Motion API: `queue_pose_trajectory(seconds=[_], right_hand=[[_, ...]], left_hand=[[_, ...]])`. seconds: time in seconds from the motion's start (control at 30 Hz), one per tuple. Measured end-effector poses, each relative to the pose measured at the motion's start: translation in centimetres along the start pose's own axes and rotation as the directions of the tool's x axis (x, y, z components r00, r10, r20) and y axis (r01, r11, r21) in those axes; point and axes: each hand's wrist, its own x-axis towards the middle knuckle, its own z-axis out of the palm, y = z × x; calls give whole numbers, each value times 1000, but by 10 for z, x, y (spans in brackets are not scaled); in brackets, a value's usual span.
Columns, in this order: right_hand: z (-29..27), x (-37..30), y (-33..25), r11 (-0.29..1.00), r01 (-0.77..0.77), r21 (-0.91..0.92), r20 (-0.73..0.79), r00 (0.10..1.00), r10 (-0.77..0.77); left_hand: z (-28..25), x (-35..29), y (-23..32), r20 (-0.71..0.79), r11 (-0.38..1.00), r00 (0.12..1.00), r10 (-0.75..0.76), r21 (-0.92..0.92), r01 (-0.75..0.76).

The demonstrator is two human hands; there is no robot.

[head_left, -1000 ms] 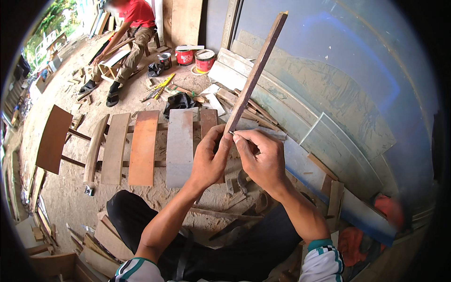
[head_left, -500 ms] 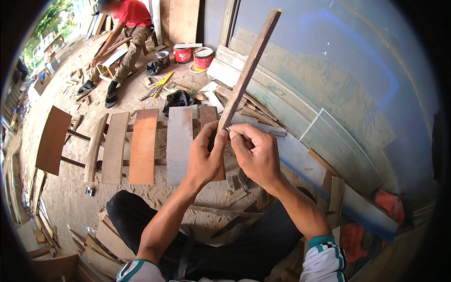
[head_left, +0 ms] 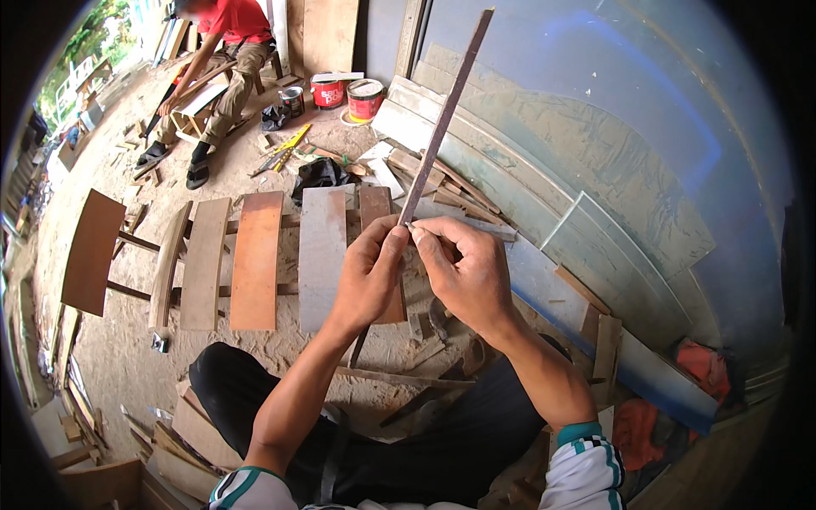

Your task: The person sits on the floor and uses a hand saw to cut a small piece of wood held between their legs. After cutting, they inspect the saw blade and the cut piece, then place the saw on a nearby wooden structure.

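Note:
A long, narrow wooden strip [head_left: 447, 115] rises from between my hands, leaning right toward its top. My left hand [head_left: 367, 276] is closed around its lower end, thumb on the near side. Just right of the strip's bottom, my right hand [head_left: 466, 272] is pinched with its fingertips against the wood. A small pale tip shows between those fingertips, too little to name. Beyond my hands lies a row of boards across two dark rails: a brown board [head_left: 374, 293], a grey board [head_left: 321, 272], an orange-brown board [head_left: 256, 259] and a tan board [head_left: 205, 263].
A person in a red shirt [head_left: 228, 30] sits at far left, handling wood. Red paint buckets [head_left: 365, 104] and a yellow-handled tool [head_left: 289, 144] stand or lie beyond the boards. Glass sheets [head_left: 629, 255] lean on the right wall. Wood scraps [head_left: 459, 200] litter the floor.
The strip has turned in my hands, showing a narrower, darker face, and its top has shifted slightly left. My hands stay together at its lower end. The other person's arms have moved.

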Motion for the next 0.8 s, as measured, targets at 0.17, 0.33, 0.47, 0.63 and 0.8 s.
queue_pose_trajectory(seconds=[0.17, 0.33, 0.47, 0.63, 0.8], right_hand=[[-2, 0, -3, 999, -2, -40, 6, 1000, 2], [1, 1, 1, 996, 4, -94, 6, 1000, -3], [5, 0, 6, 997, -15, -81, -8, 1000, 14], [7, 5, 8, 991, -129, 30, 57, 990, 127], [12, 4, 20, 942, -259, 216, 115, 964, 238]], left_hand=[[2, 2, -7, -50, 983, 992, 117, 151, -108], [5, 1, -11, -124, 948, 971, 205, 271, -166], [5, 3, -19, -164, 889, 932, 322, 390, -239], [3, 4, -21, -199, 858, 915, 350, 461, -227], [1, 7, -28, -192, 850, 893, 407, 437, -294]])
